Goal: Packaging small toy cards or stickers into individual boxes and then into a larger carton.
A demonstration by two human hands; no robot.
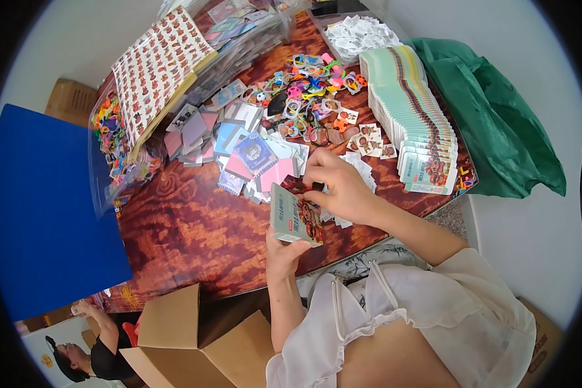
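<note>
My left hand (282, 257) grips a small pale green carton (290, 216) from below, tilted above the near edge of the table. At the carton's upper end is my right hand (344, 186), its thumb and fingers pinched together. Something small and dark shows at those fingertips, too hidden to name. Just beyond the carton lies a loose pile of cards (255, 154) in blue, pink and grey. White paper pieces (361, 169) lie partly behind my right hand. Small brown-printed picture squares (370, 140) are scattered a little farther off.
Colourful plastic trinkets (304, 87) lie mid-table. A long row of matching cartons (410, 116) curves along the right, beside a green bag (491, 116). White packets (362, 33) fill a far tray. Sticker sheets (161, 71) rest at left. An open cardboard box (168, 317) stands near; a person (107, 343) sits beyond.
</note>
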